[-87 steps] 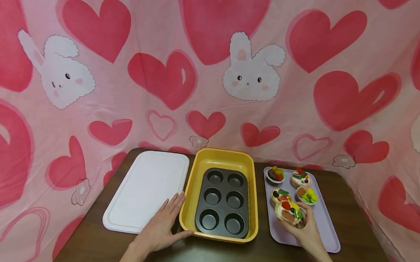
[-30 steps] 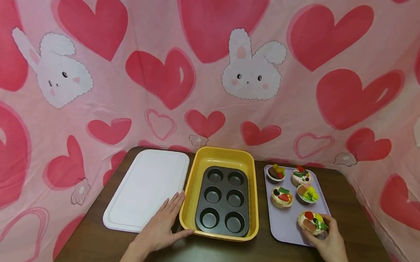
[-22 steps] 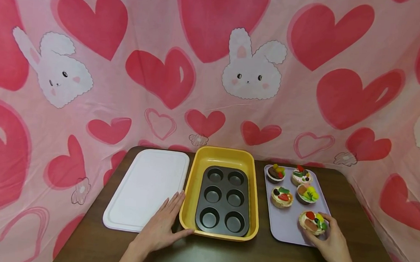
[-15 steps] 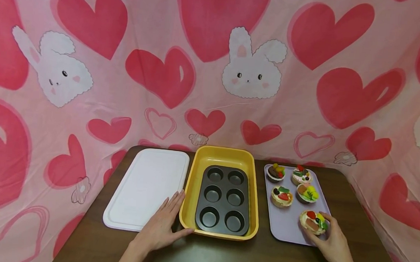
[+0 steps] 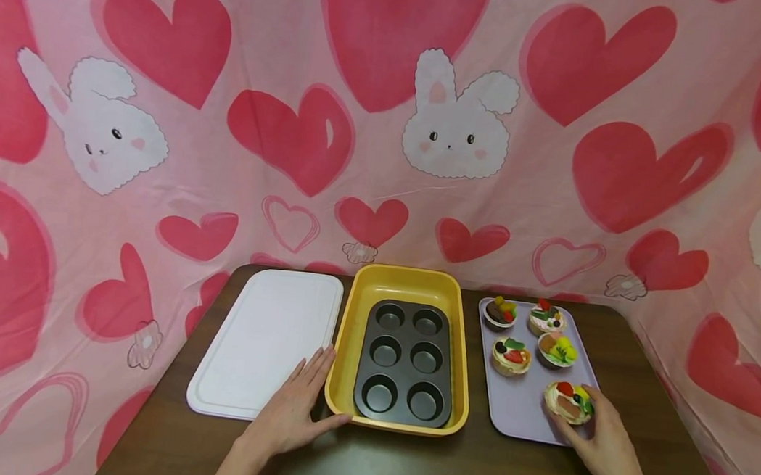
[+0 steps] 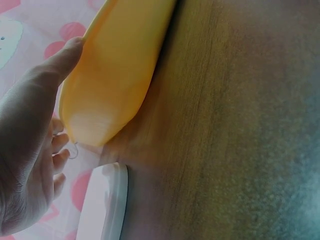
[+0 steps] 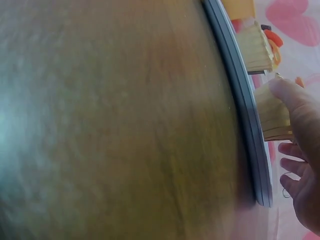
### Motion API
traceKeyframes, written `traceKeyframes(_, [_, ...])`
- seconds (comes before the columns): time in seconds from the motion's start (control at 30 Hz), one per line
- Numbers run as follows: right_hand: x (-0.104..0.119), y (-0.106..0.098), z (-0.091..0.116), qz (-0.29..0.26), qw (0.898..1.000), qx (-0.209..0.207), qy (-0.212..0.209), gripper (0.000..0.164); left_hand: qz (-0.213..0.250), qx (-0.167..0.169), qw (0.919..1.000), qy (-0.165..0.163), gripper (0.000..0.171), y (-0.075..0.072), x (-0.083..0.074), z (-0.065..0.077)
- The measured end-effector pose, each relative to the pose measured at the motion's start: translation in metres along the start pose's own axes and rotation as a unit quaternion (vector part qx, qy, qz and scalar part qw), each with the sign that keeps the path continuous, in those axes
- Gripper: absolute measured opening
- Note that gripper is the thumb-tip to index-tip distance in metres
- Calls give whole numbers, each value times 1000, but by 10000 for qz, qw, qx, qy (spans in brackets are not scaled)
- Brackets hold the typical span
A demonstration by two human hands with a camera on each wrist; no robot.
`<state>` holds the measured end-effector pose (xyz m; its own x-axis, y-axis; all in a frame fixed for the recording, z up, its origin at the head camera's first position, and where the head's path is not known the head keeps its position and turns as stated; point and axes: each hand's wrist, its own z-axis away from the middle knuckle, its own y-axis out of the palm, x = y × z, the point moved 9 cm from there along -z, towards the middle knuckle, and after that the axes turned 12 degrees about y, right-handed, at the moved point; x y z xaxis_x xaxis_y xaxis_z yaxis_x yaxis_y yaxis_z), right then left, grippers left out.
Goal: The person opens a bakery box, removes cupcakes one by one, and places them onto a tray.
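Note:
In the head view my right hand (image 5: 607, 449) holds a fruit-topped cupcake (image 5: 569, 403) between thumb and fingers, at the near right of the lilac tray (image 5: 520, 413). The right wrist view shows my thumb against the pale side of this cupcake (image 7: 272, 115), its base low over the tray's edge (image 7: 250, 125). My left hand (image 5: 289, 410) rests with straight fingers along the near left corner of the yellow pan (image 5: 401, 430); its thumb touches the rim. Inside the pan lies a dark muffin tin (image 5: 405, 370) whose cups hold nothing.
Several other cupcakes stand on the lilac tray, among them one with strawberry (image 5: 510, 358) and one with yellow fruit (image 5: 557, 351). A white board (image 5: 269, 343) lies left of the pan on the brown table (image 5: 399, 471). A pink heart-patterned cloth (image 5: 372, 164) hangs behind.
My right hand has carried the cupcake from beside the strawberry one to the tray's near right; over the last second it shifts only slightly right. My left hand has stayed in place.

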<state>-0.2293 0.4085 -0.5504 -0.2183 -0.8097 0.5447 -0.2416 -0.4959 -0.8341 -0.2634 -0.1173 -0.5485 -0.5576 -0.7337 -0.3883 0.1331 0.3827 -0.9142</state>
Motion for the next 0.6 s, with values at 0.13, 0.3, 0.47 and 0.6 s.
traceKeyframes(0.13, [1, -3, 0, 48, 9999, -23, -146, 93, 39, -31, 10000, -8, 122, 0, 1, 0])
traceKeyframes(0.3, [6, -9, -1, -48, 9994, -9, -343, 105, -6, 18, 10000, 39, 118, 1, 2, 1])
traceKeyframes(0.47, [20, -14, -5, -221, 9985, 23, -498, 103, -258, -316, 9990, 198, 100, -12, 4, 1])
traceKeyframes(0.6, [36, -20, -11, -320, 9971, -54, -692, 96, -424, -654, 9969, 34, 91, -27, 13, -4])
